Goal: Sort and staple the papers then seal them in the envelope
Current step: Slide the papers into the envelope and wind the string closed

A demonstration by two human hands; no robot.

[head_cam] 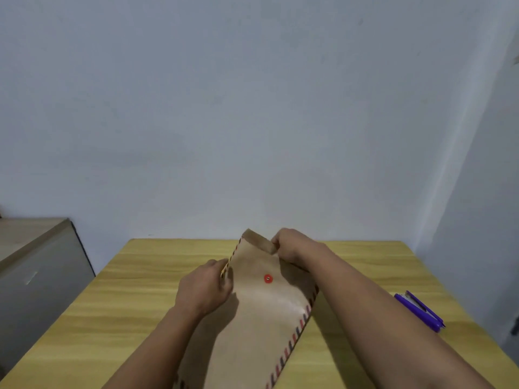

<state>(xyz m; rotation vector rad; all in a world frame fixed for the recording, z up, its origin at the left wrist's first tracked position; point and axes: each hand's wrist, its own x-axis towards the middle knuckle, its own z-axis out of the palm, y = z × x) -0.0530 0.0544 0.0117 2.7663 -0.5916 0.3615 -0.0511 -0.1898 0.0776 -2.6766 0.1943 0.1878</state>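
Brown paper envelope [261,318] with red and dark striped edges lies lengthwise on the yellow wooden table [134,290], a red button [268,279] on its upper face. The left hand [203,287] grips its left edge near the top, fingers curled round it. The right hand [292,244] pinches the flap [259,240] at the far end, folded partly over. A purple stapler [420,310] rests well apart at the right, by the right forearm.

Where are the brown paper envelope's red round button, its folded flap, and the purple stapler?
red round button [268,279], head view, centre of the disc.
folded flap [257,240], head view, middle of the brown strip at the far end.
purple stapler [420,310], head view, middle of its top arm.
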